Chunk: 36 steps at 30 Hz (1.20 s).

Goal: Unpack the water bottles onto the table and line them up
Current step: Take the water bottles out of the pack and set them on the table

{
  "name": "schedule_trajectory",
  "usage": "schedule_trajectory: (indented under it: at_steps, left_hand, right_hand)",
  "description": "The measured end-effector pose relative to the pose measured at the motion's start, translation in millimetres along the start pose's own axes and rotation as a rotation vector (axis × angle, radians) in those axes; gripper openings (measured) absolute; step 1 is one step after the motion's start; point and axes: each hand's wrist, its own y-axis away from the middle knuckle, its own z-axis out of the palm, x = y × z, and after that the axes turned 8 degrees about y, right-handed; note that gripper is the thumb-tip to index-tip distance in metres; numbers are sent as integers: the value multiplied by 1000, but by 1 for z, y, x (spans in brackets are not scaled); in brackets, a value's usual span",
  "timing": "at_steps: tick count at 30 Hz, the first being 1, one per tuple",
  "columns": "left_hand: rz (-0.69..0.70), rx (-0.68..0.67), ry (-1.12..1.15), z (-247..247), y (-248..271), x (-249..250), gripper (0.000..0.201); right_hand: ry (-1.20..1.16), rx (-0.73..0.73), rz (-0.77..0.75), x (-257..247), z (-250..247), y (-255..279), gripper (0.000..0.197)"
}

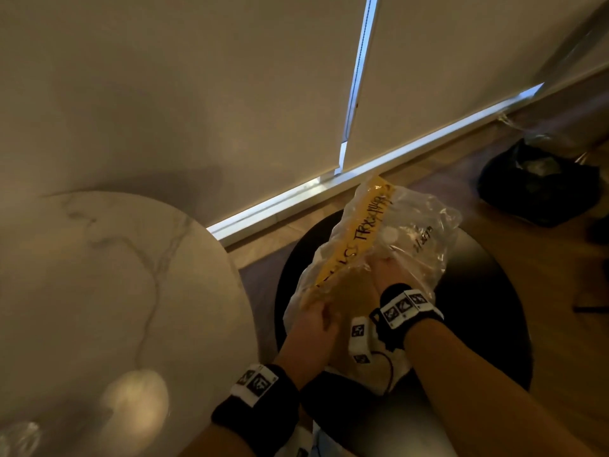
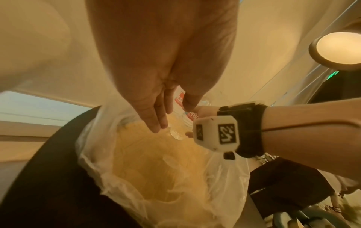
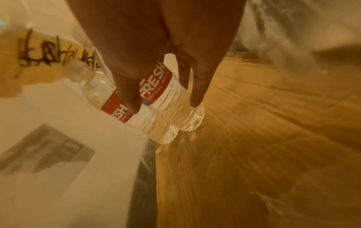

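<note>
Right hand [image 3: 156, 64] inside the bag [image 1: 425, 222], fingers spread over two bottles [image 3: 156, 98] at its 6 o'clock — full, heavyish, slick; grip mid-label. Left hand [image 1: 313, 328] pinches the rim.

Bottles [image 3: 162, 98]: "FRESH", probably "MINERAL WATER"; bag [image 1: 362, 232] scrawl unreadable.

Round table [image 1: 99, 275] at left; low round stool [image 1: 487, 291] just right of it. Plastic bag [image 1: 418, 225] on stool, mouth toward the person. Two water bottles [image 3: 168, 98] inside bag, side by side, touching. Right hand [image 1: 390, 270] inside bag, over bottles; left hand [image 1: 311, 328] at bag's near edge, left of right hand. Dark bag [image 1: 537, 189] on floor, far right, well apart from stool.
</note>
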Motion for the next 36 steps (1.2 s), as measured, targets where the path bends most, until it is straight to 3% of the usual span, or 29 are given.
schedule_trajectory:
  at_steps: [3,6,7,12,18,23,26,29,32,34,36]
  left_hand:
    - [10,12,-34,8,-15,7,33]
    - [23,78,-71,17,-32,9,29]
    - [23,61,-97,55,-63,8,29]
    - [31,42,-326,55,-71,14,25]
    - [-266,32,-3,71,-130,14,32]
    - [-363,124,-8,57,-154,22,43]
    - [-255,181,-96,52,-150,33,46]
    - [-200,51,-231,58,-128,43,31]
    - [106,102,-352,42,-87,47,13]
    - [173,116,-332,31,-55,43,23]
    - [119,108,-272,22,-25,38,41]
  right_hand:
    - [5,-22,-26,16,2,11,39]
    - [-71,-12,-92,45,0,26,49]
    - [-68,-18,-76,81,-13,4,55]
    - [-125,-199,-213,111,-16,56,65]
    - [-195,-131,-241,115,-28,88,58]
    - [-207,-95,-274,111,-35,91,58]
    - [-230,-131,-299,111,-39,89,60]
    - [-205,-94,-335,112,-41,85,60]
    - [-169,-75,-357,111,-43,94,61]
    - [-151,-76,-367,109,-47,104,61]
    - [-136,-89,-376,106,-46,117,60]
